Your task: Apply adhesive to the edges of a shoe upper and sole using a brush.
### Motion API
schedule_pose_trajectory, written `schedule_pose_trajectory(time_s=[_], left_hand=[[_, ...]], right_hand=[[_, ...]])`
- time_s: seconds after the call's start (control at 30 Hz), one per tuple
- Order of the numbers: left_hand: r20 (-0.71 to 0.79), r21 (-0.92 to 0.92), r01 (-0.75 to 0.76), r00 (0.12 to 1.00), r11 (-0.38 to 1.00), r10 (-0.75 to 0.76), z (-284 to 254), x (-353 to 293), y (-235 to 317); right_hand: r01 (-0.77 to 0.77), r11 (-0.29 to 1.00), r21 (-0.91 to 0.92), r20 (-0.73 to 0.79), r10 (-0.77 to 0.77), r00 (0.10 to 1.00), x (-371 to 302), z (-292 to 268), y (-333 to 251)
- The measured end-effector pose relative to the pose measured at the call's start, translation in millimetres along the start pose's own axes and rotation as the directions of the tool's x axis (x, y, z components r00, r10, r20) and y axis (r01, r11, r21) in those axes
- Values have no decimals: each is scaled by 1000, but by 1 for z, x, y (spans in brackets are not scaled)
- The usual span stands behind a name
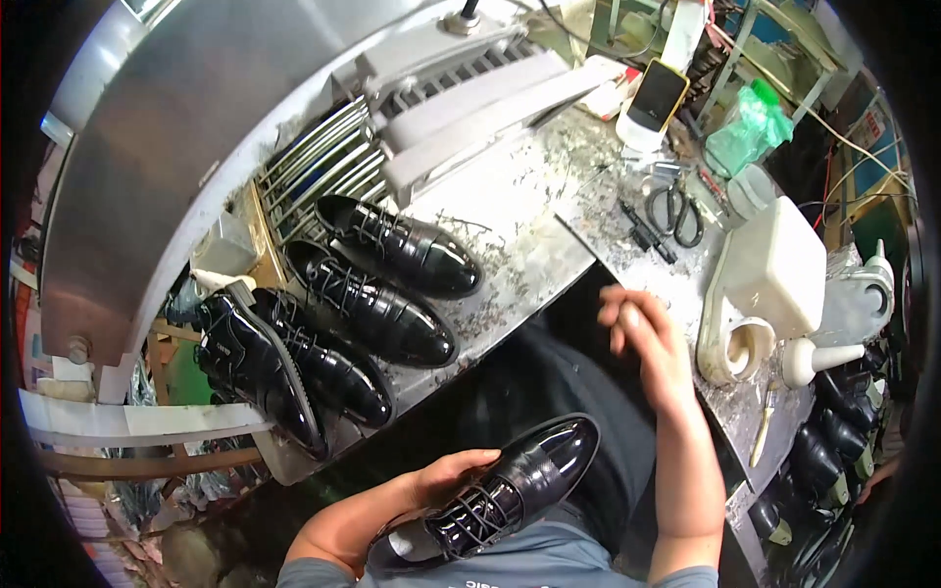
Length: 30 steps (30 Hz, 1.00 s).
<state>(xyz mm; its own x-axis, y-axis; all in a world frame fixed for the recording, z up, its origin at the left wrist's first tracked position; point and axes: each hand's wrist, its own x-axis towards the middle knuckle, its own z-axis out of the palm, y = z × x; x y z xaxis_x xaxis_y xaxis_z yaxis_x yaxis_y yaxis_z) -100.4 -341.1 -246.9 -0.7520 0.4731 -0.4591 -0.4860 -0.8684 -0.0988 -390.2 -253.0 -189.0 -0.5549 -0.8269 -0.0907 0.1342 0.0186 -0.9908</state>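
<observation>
A glossy black lace-up dress shoe point(549, 465) is held low in front of me, toe pointing up and to the right. My left hand point(453, 474) is closed around its far side; part of its grip is hidden behind the shoe. My right hand point(651, 343) is raised beside the right-hand bench, apart from the shoe. Its fingers are loosely bent and spaced, with nothing visible in them. Several similar shoes stand at left: one by the metal rack point(402, 240), another in front of it point(377, 309), and a tilted one point(257, 358) farther left.
On the right bench point(642, 279) lie black-handled scissors point(674, 216), a white pot-like container point(774, 269), a white nozzle bottle point(814, 363) and a brush point(764, 426). A green plastic bag point(753, 127) sits behind. A large metal machine point(147, 167) curves along the left.
</observation>
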Motion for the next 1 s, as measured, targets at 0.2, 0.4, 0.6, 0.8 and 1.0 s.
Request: schedule_pose_trajectory(time_s=[0.2,0.4,0.6,0.8,1.0], left_hand=[[-28,-27,-11,1000,1000,10,-11,-4,5],[-7,-72,-29,1000,997,29,-27,-10,-2],[-47,78,-55,997,995,59,-24,-11,0],[-82,83,-48,995,995,55,-25,-20,5],[-22,-10,-122,992,992,122,-26,-27,5]], right_hand=[[16,993,-119,-3,-17,1000,61,17,1],[-53,971,-233,48,66,997,88,35,10],[-36,965,-260,53,52,997,110,47,9],[-33,975,-220,64,48,997,134,52,9],[-98,979,-178,80,114,990,154,76,-3]])
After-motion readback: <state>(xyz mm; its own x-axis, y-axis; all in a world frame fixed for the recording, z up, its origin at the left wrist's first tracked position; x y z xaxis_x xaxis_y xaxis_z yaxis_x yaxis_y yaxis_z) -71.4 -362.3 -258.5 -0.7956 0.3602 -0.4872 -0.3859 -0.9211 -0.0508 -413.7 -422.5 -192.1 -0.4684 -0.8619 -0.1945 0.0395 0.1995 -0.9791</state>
